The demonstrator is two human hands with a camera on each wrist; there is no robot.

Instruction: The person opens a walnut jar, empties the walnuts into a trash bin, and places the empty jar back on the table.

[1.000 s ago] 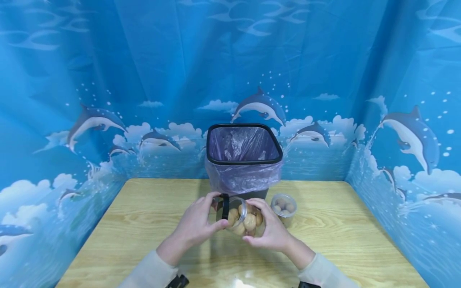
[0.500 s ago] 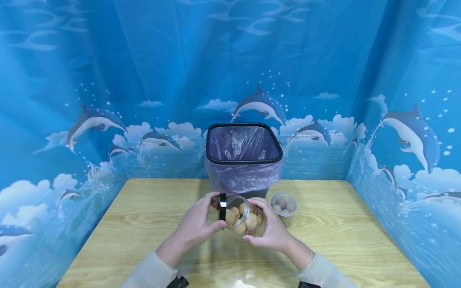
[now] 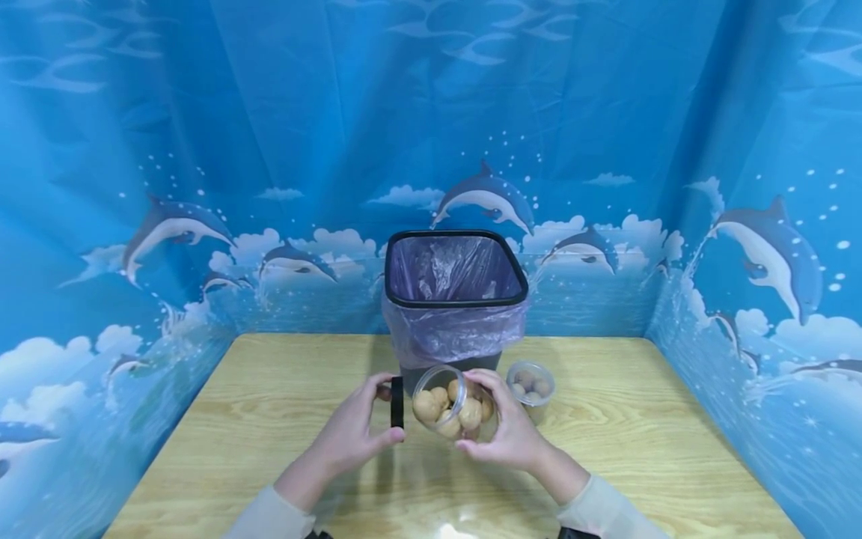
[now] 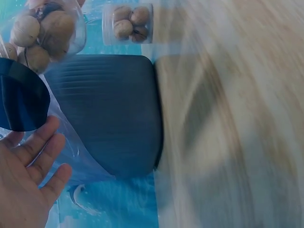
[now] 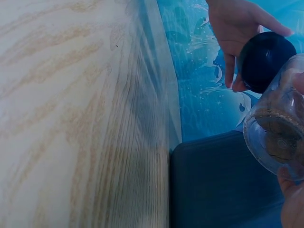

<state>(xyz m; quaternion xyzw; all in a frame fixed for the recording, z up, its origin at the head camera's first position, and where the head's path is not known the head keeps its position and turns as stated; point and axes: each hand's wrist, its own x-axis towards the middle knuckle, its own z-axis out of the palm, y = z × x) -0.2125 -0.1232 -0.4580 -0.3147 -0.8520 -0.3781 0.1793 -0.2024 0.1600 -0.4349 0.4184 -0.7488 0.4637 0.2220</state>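
Observation:
My left hand (image 3: 353, 430) pinches a black lid (image 3: 397, 404) between thumb and fingers; the lid is apart from the jar, just left of its mouth. A clear jar (image 3: 453, 404), tipped on its side with its mouth to the left, is gripped by my right hand (image 3: 508, 427). Several round, tan-brown things that look like walnuts (image 3: 444, 404) are inside it. In the left wrist view the dark lid (image 4: 21, 97) shows beside my left hand (image 4: 33, 175), and part of the jar (image 4: 47, 31) above it. The right wrist view shows the jar (image 5: 278, 128) close up.
A dark bin (image 3: 456, 305) lined with a purple bag stands at the back middle of the wooden table (image 3: 283, 389). Right of it is a small clear container (image 3: 532, 385) with several round brown things. A blue dolphin-print curtain (image 3: 303, 150) surrounds the table.
My left hand has pulled the black lid off the jar's mouth and moved it left and slightly down. The right hand and jar have stayed nearly in place.

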